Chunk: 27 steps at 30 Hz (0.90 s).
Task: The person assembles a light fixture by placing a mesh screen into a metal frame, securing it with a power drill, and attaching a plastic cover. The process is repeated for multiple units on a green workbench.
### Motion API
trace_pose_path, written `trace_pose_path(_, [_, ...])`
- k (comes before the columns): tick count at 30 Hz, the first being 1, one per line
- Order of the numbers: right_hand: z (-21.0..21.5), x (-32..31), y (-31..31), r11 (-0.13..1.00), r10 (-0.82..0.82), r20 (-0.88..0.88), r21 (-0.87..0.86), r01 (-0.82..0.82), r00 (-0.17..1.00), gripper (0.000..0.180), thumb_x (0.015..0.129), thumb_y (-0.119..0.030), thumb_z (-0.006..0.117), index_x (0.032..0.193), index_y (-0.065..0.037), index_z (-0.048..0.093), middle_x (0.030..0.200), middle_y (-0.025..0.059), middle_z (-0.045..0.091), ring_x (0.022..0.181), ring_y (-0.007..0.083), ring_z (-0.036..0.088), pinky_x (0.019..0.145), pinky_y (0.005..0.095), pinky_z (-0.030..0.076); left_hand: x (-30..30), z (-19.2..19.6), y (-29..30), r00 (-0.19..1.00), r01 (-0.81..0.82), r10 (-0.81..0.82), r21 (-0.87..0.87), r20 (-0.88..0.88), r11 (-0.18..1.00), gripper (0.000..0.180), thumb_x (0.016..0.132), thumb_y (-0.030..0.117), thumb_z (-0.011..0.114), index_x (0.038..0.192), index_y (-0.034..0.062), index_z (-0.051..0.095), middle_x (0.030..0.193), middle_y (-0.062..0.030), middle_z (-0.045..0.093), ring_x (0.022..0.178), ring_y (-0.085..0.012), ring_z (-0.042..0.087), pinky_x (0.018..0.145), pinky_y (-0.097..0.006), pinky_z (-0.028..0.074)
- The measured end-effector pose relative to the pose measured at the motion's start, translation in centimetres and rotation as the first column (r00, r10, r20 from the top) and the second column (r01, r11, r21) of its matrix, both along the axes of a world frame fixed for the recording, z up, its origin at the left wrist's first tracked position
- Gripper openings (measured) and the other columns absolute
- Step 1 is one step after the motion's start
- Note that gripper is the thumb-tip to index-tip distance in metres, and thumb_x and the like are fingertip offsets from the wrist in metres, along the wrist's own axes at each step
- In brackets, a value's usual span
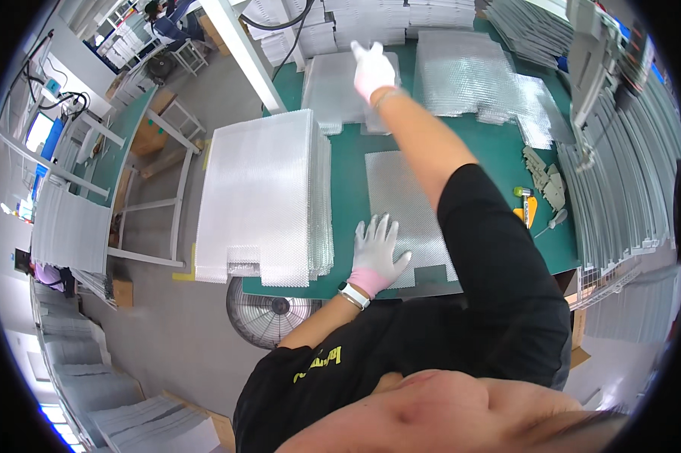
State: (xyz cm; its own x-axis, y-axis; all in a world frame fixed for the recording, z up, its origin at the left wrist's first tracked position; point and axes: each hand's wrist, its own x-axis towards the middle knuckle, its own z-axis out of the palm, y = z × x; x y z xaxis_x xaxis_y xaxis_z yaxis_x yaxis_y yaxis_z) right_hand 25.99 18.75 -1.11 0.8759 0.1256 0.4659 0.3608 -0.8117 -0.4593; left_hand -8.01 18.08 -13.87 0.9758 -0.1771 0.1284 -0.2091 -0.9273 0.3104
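Head view: centre, the left hand (377, 253) lies spread over the left edge of a sheet (401, 192); upper centre, the right hand (374, 69), grip unclear, meets a stack (329, 87). Table (349, 177) shows between; a pile (257, 189) walls the left.

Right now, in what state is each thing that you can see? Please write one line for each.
Left hand: gloved, open, fingers spread.
Right hand: gloved, reaching over the far stack; grip unclear.
Front sheet: flat, partly covered by the arm.
Left stack: flat, right edges uneven.
Far stack: flat, partly covered.
Screwdriver: lying down, unheld.
Fan: guard on; spinning unclear.
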Motion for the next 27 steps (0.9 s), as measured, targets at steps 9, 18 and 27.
trace_pose_path(9, [8.7, -0.8, -13.1, 0.516, 0.56, 0.215, 0.665, -0.54, 0.8, 0.045, 0.083, -0.002, 0.066, 0.128, -0.002, 0.061, 0.118, 0.0114, 0.068, 0.108, 0.0193, 0.063, 0.095, 0.0322, 0.049, 0.7, -0.1, 0.7, 0.997, 0.064, -0.062, 0.031, -0.056, 0.997, 0.076, 0.088, 0.048, 0.056, 0.145, 0.0008, 0.039, 0.153, -0.0246, 0.032, 0.145, -0.0393, 0.027, 0.119, -0.055, 0.014])
trace_pose_path(18, [-3.2, -25.7, -27.5, 0.585, 0.529, -0.242, 0.799, -0.142, 0.813, 0.044, 0.089, -0.002, 0.059, 0.133, 0.002, 0.055, 0.129, 0.0097, 0.062, 0.105, 0.0145, 0.063, 0.091, 0.0283, 0.051, -4.5, 5.5, 2.9, 0.999, -0.002, -0.033, -0.986, 0.003, -0.169, 0.08, 0.093, 0.045, 0.06, 0.152, 0.0007, 0.027, 0.137, -0.0215, 0.052, 0.108, -0.0232, 0.062, 0.09, -0.039, 0.051])
trace_pose_path(27, [-8.9, -30.8, -28.6, 0.957, 0.237, -0.314, 0.241, -0.164, 0.919, 0.044, 0.08, -0.013, 0.066, 0.123, -0.002, 0.062, 0.114, 0.0161, 0.065, 0.097, 0.0257, 0.066, 0.087, 0.0321, 0.051, -3.5, 4.5, -0.2, 0.918, -0.394, 0.381, -0.351, -0.108, 0.849, 0.078, 0.083, 0.02, 0.07, 0.146, -0.0052, 0.032, 0.096, -0.0168, 0.066, 0.081, -0.0303, 0.066, 0.074, -0.038, 0.054])
